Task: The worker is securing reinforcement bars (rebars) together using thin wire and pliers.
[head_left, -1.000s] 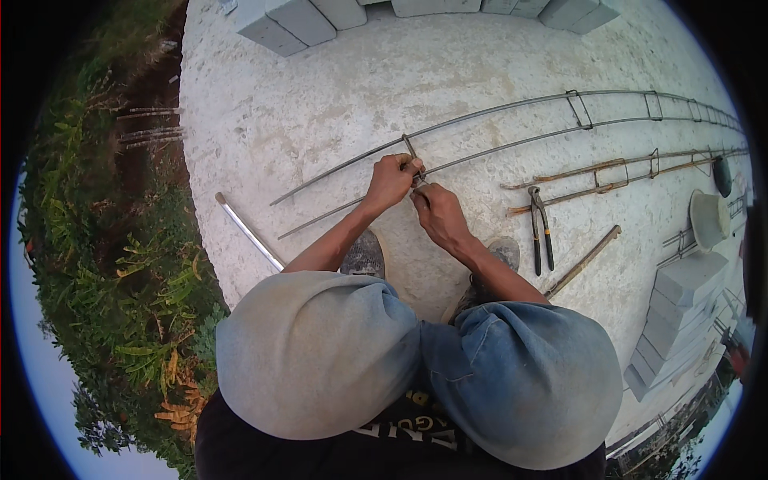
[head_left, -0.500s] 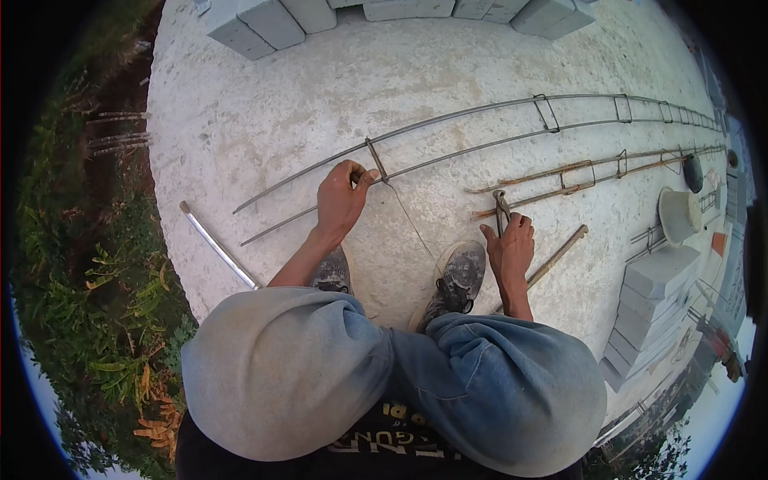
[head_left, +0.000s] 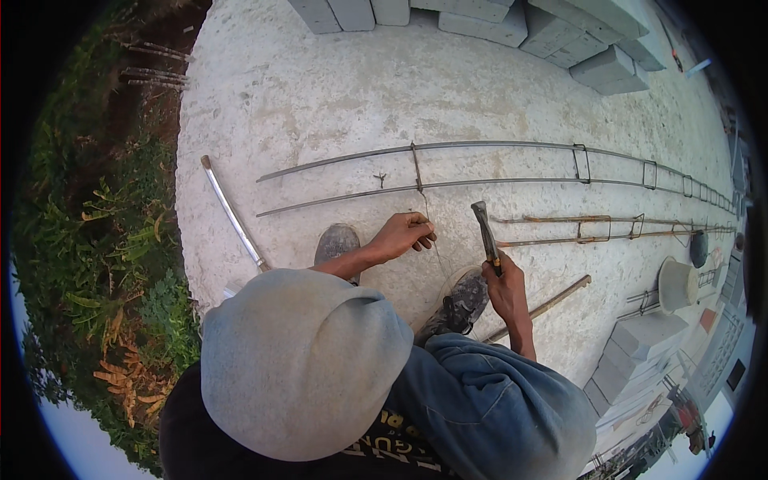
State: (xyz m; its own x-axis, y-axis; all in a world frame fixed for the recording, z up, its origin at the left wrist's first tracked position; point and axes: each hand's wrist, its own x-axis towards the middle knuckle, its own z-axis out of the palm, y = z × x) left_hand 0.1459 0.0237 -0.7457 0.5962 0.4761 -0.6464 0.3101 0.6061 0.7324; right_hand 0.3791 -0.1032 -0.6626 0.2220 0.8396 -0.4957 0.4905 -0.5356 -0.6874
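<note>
My left hand is closed in a pinch on a thin tie wire, which runs from the lower steel bar down toward my right shoe. In my right hand is a pair of pincers, held by the handles with the jaws pointing up and away. Ahead of my hands lies a long rebar frame of two parallel bars joined by stirrups. The nearest stirrup spans both bars, and the wire hangs from its lower corner. The pincers are apart from the frame.
A rusty second rebar frame lies to the right, near a bucket and stacked grey blocks. More blocks stand at the far side. A metal tube lies left, near the slab's edge above plants. A rusty rod lies beside my right arm.
My left hand has left the stirrup corner and come down and right along the wire. My right hand has turned the pincers upright. The view has shifted, so the frame appears lower.
</note>
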